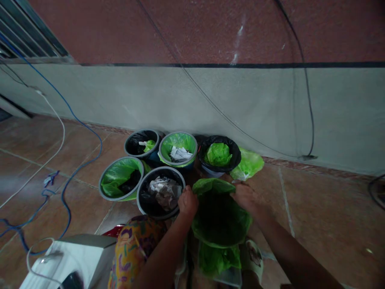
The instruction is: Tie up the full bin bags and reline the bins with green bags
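Note:
Between my hands a green plastic bag (204,228) hangs with its wide mouth facing up toward me. My left hand (189,204) is closed on the left side of the bag's rim, close to a bin (138,199) with a black liner and crumpled paper. The far right part of the rim is pinched in my right hand (245,196). Its inside is too dark to tell whether anything is in it. Under the bag, more green plastic (218,259) lies over a clear plastic container (230,277).
Several lined bins stand ahead: a black-lined one (128,140), green-lined ones (194,148) (104,192), and a black-lined bin (236,158) holding green plastic. Beside it lies a loose green bag (251,162). A white box (87,257) and a blue cable (70,208) are at left.

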{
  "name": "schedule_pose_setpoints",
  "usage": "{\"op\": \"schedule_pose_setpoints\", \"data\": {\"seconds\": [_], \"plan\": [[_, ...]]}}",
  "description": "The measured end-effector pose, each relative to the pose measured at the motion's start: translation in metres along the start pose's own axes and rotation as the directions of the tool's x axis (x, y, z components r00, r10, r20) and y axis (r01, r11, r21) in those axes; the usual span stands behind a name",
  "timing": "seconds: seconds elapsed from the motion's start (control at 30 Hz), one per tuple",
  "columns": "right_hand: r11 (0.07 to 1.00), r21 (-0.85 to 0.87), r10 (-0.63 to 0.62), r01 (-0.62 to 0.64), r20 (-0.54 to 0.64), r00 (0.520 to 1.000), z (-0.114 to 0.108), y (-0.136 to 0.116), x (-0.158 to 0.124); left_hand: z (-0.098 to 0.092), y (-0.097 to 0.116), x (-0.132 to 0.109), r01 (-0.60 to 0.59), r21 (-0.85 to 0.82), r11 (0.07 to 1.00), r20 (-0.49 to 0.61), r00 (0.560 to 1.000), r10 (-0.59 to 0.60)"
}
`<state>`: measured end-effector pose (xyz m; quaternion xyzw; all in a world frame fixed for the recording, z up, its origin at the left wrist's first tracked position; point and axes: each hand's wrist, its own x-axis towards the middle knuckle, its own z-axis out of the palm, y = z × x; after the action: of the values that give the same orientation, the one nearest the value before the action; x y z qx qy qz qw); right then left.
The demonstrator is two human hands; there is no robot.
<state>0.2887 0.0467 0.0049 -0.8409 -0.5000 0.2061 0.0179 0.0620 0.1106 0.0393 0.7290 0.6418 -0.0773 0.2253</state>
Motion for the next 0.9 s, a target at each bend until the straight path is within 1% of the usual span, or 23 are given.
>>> {"op": "schedule_pose_setpoints", "data": {"seconds": [0.03,0.07,0.1,0.17,0.2,0.27,0.3,0.37,0.57,0.73,0.83,0.9], "plan": [[0.999,-0.015,-0.040,0.039,-0.019,0.999,-0.005,-0.014,0.003,-0.001,0.002,0.000,-0.010,-0.014,1.000,-0.043,0.999,0.010],[0.988,-0.042,-0.149,0.147,-0.044,0.988,-0.009,-0.029,0.007,-0.002,0.003,0.001,-0.017,-0.021,1.000,-0.075,0.997,0.016],[0.962,-0.066,-0.270,0.265,-0.064,0.961,-0.012,-0.044,0.011,-0.002,0.005,0.002,-0.019,-0.018,1.000,-0.085,0.996,0.018],[0.909,-0.099,-0.411,0.406,-0.039,0.911,-0.014,-0.071,0.020,-0.003,0.005,0.005,-0.012,0.016,1.000,-0.036,0.999,0.012],[0.889,-0.105,-0.447,0.445,-0.002,0.894,-0.013,-0.080,0.025,-0.003,0.004,0.007,-0.009,0.042,0.999,0.003,1.000,0.009],[0.879,-0.105,-0.457,0.465,0.093,0.885,-0.008,-0.091,0.033,-0.002,-0.001,0.008,-0.012,0.090,0.996,0.065,0.998,0.006],[0.884,-0.103,-0.443,0.457,0.130,0.887,-0.006,-0.093,0.037,-0.001,-0.003,0.008,-0.018,0.107,0.994,0.077,0.997,0.010],[0.899,-0.100,-0.407,0.426,0.166,0.898,0.000,-0.090,0.044,0.003,-0.009,0.007,-0.028,0.127,0.992,0.072,0.997,0.019],[0.906,-0.098,-0.396,0.412,0.148,0.906,0.009,-0.069,0.056,0.014,-0.017,0.002,0.010,0.144,0.989,0.073,0.997,-0.021],[0.915,-0.094,-0.378,0.393,0.142,0.915,0.006,-0.064,0.053,0.022,-0.020,-0.004,0.052,0.168,0.984,0.108,0.992,-0.071],[0.924,-0.075,-0.363,0.375,0.138,0.922,-0.003,-0.066,0.048,0.013,-0.019,-0.011,0.040,0.163,0.986,0.165,0.984,-0.067],[0.926,-0.072,-0.362,0.369,0.095,0.927,-0.013,-0.064,0.044,0.002,-0.018,-0.018,0.036,0.155,0.987,0.167,0.984,-0.063]]}}
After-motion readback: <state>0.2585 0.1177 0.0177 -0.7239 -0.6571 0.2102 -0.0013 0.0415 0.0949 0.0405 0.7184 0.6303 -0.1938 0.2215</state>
